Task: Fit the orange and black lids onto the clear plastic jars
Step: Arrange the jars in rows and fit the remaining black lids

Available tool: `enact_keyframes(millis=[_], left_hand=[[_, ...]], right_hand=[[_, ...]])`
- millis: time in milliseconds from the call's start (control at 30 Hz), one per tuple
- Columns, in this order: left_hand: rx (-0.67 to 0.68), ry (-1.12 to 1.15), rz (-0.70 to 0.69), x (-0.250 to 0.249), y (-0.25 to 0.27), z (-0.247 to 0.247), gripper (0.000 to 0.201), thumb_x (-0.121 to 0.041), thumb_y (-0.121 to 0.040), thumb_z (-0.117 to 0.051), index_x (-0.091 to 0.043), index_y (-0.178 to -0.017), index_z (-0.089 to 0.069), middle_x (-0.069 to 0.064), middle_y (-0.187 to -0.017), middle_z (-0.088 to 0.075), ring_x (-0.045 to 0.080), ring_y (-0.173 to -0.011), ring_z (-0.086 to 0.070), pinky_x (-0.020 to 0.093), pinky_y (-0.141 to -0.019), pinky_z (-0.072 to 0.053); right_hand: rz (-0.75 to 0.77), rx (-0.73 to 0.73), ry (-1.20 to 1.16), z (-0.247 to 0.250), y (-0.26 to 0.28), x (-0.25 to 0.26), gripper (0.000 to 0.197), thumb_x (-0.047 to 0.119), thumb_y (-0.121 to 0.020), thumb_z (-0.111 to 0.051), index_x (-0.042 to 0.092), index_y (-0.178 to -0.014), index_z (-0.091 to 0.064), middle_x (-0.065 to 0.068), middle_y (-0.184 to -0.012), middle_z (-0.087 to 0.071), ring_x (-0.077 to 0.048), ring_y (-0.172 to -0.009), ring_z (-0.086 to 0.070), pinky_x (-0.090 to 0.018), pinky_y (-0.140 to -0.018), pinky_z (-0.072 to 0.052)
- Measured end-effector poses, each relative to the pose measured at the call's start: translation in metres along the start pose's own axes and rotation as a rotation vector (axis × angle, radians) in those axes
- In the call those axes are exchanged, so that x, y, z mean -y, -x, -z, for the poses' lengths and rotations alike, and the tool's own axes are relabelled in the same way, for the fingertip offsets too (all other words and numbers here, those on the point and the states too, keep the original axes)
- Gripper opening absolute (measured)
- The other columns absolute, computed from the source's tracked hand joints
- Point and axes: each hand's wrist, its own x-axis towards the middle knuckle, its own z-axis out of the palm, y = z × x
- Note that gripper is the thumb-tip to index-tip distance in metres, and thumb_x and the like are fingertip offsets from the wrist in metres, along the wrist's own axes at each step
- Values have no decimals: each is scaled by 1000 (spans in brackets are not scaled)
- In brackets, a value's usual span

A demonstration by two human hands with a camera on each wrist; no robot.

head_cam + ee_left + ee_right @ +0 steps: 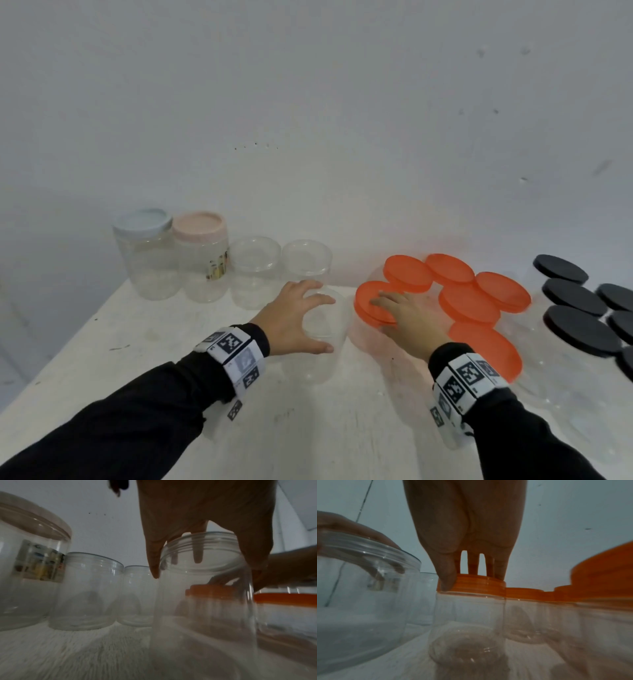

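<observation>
Where the head view looks down, a white table stands against a pale wall; the left hand spreads its fingers and thumb around the rim of an open clear jar, while the right hand grips an orange lid seated on a second jar, beside more orange-lidded jars and black lids. Two lidless jars and two taller jars, capped blue and pink, line the wall. From the left wrist, the fingers curl over the threaded mouth of the jar, which looks empty. From the right wrist, the thumb and fingertips clamp the lid's ribbed edge on its clear jar, also seemingly empty.
</observation>
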Motion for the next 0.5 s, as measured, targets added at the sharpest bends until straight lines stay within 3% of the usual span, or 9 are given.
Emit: enact_keyframes(millis=[100, 167, 333, 433, 500], left_hand=[[-83, 74, -68, -6, 8, 18, 75, -67, -53, -61, -40, -122, -50, -21, -135, -30, -1, -125, -20, 23, -107, -23], [-202, 98, -121, -15, 10, 42, 68, -66, -55, -61, -43, -117, -50, -19, -134, -36, 0, -124, -27, 17, -104, -20], [-477, 97, -81, -20, -15, 103, 71, -61, -54, -69, -34, -118, -56, -9, -135, -43, 10, -125, -37, 30, -104, -32], [-522, 95, -3, -12, -39, 115, 68, -44, -59, -81, -26, -120, -57, -3, -133, -42, 14, -127, -37, 34, -107, -31], [-521, 80, 36, -5, -52, 113, 64, -32, -64, -84, -21, -121, -56, 0, -131, -43, 15, -126, -39, 27, -106, -28]], right_hand=[[45, 0, -5, -5, -11, 5, 50, 22, -93, -53, 26, -141, -38, 3, -151, -30, -21, -138, -26, -35, -111, -27], [61, -6, 4, -6, -16, 8, 51, 23, -93, -53, 26, -141, -37, 2, -151, -30, -22, -138, -25, -35, -111, -26], [93, -3, 84, -2, -24, 14, 49, 24, -95, -49, 25, -142, -35, -2, -151, -30, -26, -137, -29, -35, -110, -25], [110, -15, 76, -3, -30, 13, 49, 24, -95, -51, 25, -142, -36, -2, -150, -32, -26, -136, -30, -35, -109, -27], [118, -21, 69, -4, -34, 11, 49, 23, -94, -51, 25, -141, -36, -2, -149, -32, -26, -135, -30, -34, -109, -26]])
